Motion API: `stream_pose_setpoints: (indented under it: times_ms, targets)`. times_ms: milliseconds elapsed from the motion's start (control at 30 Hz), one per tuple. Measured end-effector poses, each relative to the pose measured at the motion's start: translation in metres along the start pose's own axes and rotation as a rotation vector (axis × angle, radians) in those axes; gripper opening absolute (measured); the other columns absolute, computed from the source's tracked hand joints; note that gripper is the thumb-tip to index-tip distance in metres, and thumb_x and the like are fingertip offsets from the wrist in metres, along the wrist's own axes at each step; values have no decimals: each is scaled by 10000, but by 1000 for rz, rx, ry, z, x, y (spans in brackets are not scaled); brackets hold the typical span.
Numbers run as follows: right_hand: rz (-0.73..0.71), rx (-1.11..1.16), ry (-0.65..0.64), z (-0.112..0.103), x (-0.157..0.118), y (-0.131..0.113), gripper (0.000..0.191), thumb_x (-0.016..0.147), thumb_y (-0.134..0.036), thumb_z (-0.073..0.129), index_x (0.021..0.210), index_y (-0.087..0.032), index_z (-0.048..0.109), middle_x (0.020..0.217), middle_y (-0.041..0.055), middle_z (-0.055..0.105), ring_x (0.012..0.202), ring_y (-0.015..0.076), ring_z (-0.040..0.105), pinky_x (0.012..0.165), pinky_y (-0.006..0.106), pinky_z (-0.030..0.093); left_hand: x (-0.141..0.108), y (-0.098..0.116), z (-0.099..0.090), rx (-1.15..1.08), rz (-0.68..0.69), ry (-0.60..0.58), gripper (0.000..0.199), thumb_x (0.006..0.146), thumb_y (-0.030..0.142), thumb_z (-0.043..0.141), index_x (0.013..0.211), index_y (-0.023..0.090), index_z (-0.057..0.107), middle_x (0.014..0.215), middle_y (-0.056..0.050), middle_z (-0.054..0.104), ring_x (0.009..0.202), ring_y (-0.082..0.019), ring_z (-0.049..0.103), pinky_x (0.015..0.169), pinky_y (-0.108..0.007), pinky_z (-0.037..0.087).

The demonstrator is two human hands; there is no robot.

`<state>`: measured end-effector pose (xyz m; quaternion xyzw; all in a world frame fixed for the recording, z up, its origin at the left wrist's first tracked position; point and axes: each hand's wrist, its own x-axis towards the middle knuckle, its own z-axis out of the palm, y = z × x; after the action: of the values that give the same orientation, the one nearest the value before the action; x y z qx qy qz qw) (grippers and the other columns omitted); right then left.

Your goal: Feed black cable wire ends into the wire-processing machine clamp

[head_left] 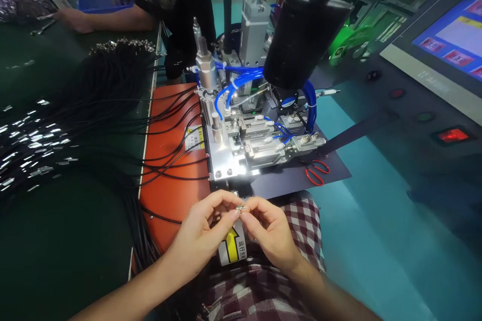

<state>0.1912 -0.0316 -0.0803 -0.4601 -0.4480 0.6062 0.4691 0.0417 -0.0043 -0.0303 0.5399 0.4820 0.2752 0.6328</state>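
Just in front of the machine (pixel 226 153), my left hand (pixel 211 220) and my right hand (pixel 269 230) meet at the fingertips. Both pinch a small thin piece (pixel 241 207), light and greenish, that looks like fine wire ends; its exact form is too small to tell. Below the hands a label with a yellow arrow (pixel 232 248) shows. Black cables (pixel 169 163) run across the orange surface (pixel 160 140) to the machine's left side.
Bundles of black cable (pixel 116 72) lie on the dark green table (pixel 56 241). Red-handled scissors (pixel 318 173) rest right of the machine. A black cylinder (pixel 301 40) hangs above it. Another person's arm (pixel 113 20) reaches over the table. A screen (pixel 452 35) stands at the right.
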Motion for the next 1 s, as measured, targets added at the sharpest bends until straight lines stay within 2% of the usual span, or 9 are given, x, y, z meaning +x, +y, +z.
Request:
stream_pose_setpoints:
  times_ms: [133,300,367,433,600,733,867,1000]
  targets:
    - [-4,-39,-14,-2,0,-3,146,838,-269,590,725,-181,564,588,-45,468,496,79,394,484,215,343,3,2,-1,-172,-176,-1,190,795,322,616,852,142,596,580,42,505,496,-66,393,454,-177,297]
    - [45,20,-30,-14,12,-13,157,841,-319,579,770,-181,601,584,-35,504,477,86,422,461,215,354,1,5,-4,-261,-260,-38,238,760,356,645,797,126,598,447,93,349,427,-41,246,404,-164,182]
    - [35,42,-61,-18,18,-17,119,824,-304,604,847,-192,638,617,-32,515,478,85,422,457,215,358,0,6,-5,-273,-288,-63,253,765,382,637,811,136,597,434,103,305,418,-41,215,388,-163,150]
    - [20,80,-149,-19,23,-19,111,813,-284,617,877,-206,663,689,-19,536,486,78,423,456,215,358,-2,6,-6,-280,-300,-85,256,768,395,634,815,146,594,438,105,290,413,-43,208,376,-163,144]
    - [12,108,-254,-21,28,-22,96,791,-282,641,768,-198,680,742,-3,537,541,90,441,468,219,345,-3,7,-7,-265,-341,-145,233,755,373,650,767,151,578,479,95,331,406,-33,216,362,-155,159]
    - [91,148,-336,-25,31,-22,103,773,-285,664,770,-184,684,723,-7,534,548,87,420,478,215,326,-2,4,-8,-243,-324,-171,211,761,345,647,781,144,589,517,78,373,413,-29,235,367,-156,161]
    - [65,173,-358,-25,33,-20,86,772,-259,669,742,-183,693,709,-10,531,590,95,443,522,219,347,-2,2,-9,-251,-326,-192,195,768,334,642,781,147,587,499,86,346,411,-30,219,371,-163,148]
    - [93,184,-360,-24,31,-16,113,792,-296,643,760,-198,689,729,-18,507,485,63,392,428,203,299,-1,5,-10,-261,-361,-205,202,765,344,647,784,154,584,494,93,325,413,-32,204,373,-170,127]
